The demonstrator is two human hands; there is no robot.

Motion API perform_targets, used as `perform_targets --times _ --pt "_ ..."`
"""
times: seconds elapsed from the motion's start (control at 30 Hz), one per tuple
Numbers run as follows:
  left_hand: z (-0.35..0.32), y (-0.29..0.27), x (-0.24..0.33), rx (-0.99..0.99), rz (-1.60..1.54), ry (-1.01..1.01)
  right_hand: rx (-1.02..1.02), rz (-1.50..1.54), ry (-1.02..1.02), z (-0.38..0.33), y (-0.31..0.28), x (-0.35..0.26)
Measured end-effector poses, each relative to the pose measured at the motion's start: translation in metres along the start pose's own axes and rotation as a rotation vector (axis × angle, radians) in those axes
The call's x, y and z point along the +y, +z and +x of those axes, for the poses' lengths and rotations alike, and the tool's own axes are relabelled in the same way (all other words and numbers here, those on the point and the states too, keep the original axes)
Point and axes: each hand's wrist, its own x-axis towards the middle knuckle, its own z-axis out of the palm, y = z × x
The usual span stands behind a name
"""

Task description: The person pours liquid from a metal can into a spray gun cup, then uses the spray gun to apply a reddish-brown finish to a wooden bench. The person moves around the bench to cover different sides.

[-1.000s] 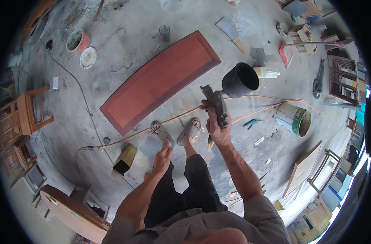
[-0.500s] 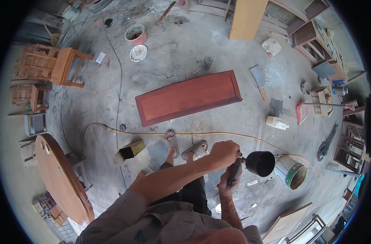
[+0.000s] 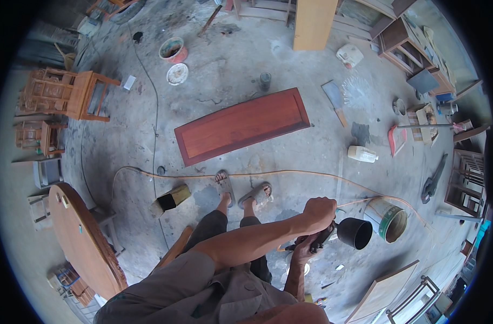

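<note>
A dark spray gun (image 3: pixel 324 236) with a wide black cup (image 3: pixel 355 233) is held in front of my body, to the right. The cup lies tilted over, its open mouth facing right. My right hand (image 3: pixel 303 251) is closed around the gun's body from below. Reaching across from the left, my left hand (image 3: pixel 320 212) is closed at the gun's upper side, beside the cup; its fingertips are mostly hidden. Beyond my feet, a reddish-brown wooden panel (image 3: pixel 243 127) with a raised border lies at a slant.
An orange hose (image 3: pixel 257 174) crosses the floor by my sandals. Right of the cup a bucket (image 3: pixel 392 224) lies on its side. A square tin (image 3: pixel 170 198) and a round wooden tabletop (image 3: pixel 81 237) are at left. A cleaver-like blade (image 3: pixel 333 97) and plastic bottle (image 3: pixel 362 154) lie at right.
Both hands and the spray gun have shifted right and slightly down, bringing the cup nearer the bucket. The whole view has turned a little, so the panel appears farther left.
</note>
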Motion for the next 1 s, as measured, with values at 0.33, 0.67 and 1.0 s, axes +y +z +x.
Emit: perform_targets --times 0.33,0.67,1.0 --pt "0.004 0.006 -0.002 0.015 -0.010 -0.023 -0.091 -0.074 -0.090 -0.002 0.021 -0.036" --pt "0.012 -0.001 -0.003 0.045 -0.037 -0.048 -0.110 -0.068 -0.025 0.010 0.025 -0.037" --pt "0.016 -0.003 -0.008 -0.004 -0.074 -0.031 -0.175 -0.163 -0.198 0.020 0.040 -0.060"
